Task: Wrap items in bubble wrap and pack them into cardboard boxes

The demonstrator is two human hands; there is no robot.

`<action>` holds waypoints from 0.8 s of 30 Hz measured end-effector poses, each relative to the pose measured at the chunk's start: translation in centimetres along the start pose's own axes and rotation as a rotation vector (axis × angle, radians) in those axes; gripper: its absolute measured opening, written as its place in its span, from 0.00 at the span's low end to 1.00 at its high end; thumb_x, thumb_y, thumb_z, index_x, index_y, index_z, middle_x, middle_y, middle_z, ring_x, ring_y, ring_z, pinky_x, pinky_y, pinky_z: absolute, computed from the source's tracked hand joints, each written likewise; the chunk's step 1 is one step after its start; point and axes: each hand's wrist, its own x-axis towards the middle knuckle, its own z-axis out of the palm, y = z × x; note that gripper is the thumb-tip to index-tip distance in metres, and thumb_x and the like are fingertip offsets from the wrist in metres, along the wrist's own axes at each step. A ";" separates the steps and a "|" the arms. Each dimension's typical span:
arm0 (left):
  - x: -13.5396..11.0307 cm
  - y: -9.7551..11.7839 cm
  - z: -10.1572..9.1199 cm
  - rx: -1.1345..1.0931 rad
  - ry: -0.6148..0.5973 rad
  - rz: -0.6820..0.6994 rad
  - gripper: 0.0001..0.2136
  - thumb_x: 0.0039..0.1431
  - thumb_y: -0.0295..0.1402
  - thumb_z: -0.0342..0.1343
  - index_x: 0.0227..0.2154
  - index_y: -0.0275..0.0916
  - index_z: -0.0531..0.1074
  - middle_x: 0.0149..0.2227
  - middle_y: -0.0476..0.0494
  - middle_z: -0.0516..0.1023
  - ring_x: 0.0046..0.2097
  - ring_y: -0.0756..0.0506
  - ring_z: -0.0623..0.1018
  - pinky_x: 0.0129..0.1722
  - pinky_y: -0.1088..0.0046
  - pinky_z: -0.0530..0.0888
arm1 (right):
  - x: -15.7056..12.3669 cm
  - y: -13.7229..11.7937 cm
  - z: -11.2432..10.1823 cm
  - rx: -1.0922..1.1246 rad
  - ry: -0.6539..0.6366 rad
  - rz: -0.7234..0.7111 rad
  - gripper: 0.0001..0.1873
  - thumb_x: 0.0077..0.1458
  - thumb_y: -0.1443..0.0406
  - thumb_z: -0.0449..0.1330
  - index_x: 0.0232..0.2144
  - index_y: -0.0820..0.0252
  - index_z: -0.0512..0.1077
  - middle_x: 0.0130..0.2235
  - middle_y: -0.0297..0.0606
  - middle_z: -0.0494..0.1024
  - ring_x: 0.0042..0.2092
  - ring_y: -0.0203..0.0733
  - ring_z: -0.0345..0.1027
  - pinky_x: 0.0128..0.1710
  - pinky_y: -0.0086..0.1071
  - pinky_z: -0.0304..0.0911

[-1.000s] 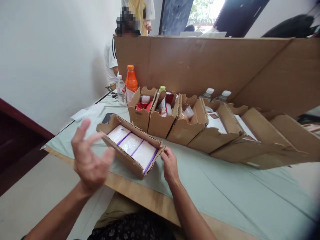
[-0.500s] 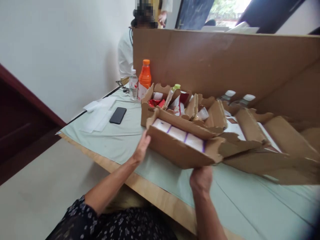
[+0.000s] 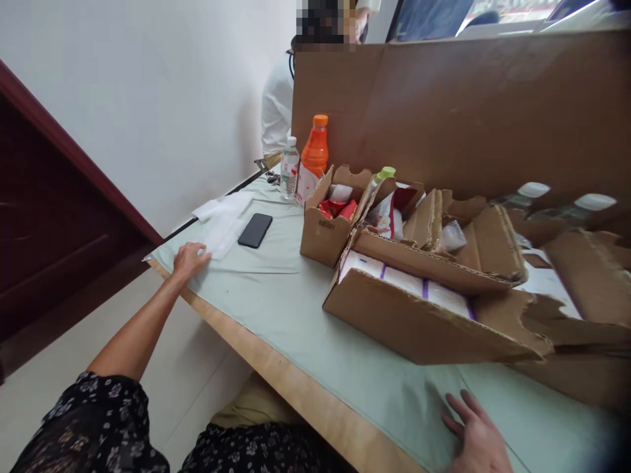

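Note:
On the left part of the table, my left hand is at the near edge of a thin white sheet. Its fingers are curled together, with a bit of white showing between them. My right hand is open and empty, fingers apart, low over the cloth at the lower right. In front of it stands a cardboard tray holding white packs with purple bands. Neither hand touches that tray. A black phone lies just right of the sheet.
More cardboard trays with red packets stand behind. An orange bottle and a clear bottle are at the back left. A tall cardboard panel closes off the back; a person in white is beyond it.
Both hands have let go of the cardboard tray, which now rests against the other trays. My left hand has moved left to the white sheet; my right hand has drawn back towards the lower right.

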 end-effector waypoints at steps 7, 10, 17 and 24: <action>0.4 0.9 -2.6 0.122 -0.008 0.001 0.11 0.57 0.35 0.53 0.30 0.37 0.79 0.40 0.36 0.83 0.48 0.34 0.80 0.46 0.63 0.72 | -0.2 -1.7 0.1 -0.148 -0.025 -0.052 0.33 0.66 0.42 0.51 0.46 0.65 0.78 0.63 0.51 0.73 0.60 0.62 0.70 0.64 0.55 0.60; -3.4 3.1 -3.9 0.120 0.002 0.072 0.13 0.56 0.39 0.52 0.32 0.37 0.79 0.40 0.35 0.83 0.45 0.34 0.80 0.44 0.63 0.71 | -1.5 -2.6 0.4 -0.170 -0.130 -0.150 0.28 0.66 0.45 0.53 0.45 0.62 0.78 0.61 0.51 0.76 0.63 0.60 0.68 0.67 0.54 0.57; -20.6 13.2 2.2 -0.236 -0.498 0.412 0.13 0.60 0.40 0.52 0.28 0.40 0.77 0.29 0.48 0.82 0.32 0.47 0.79 0.34 0.74 0.73 | -6.5 -5.6 6.4 0.071 -0.805 -0.158 0.44 0.55 0.50 0.67 0.69 0.56 0.61 0.62 0.53 0.75 0.59 0.57 0.73 0.52 0.50 0.73; -27.1 14.4 5.1 -0.498 -0.624 0.764 0.11 0.66 0.35 0.56 0.45 0.36 0.79 0.49 0.36 0.84 0.51 0.40 0.81 0.54 0.57 0.77 | -3.3 -3.7 2.2 -0.126 -0.485 -0.067 0.31 0.58 0.48 0.61 0.56 0.62 0.73 0.53 0.52 0.81 0.51 0.55 0.78 0.53 0.49 0.72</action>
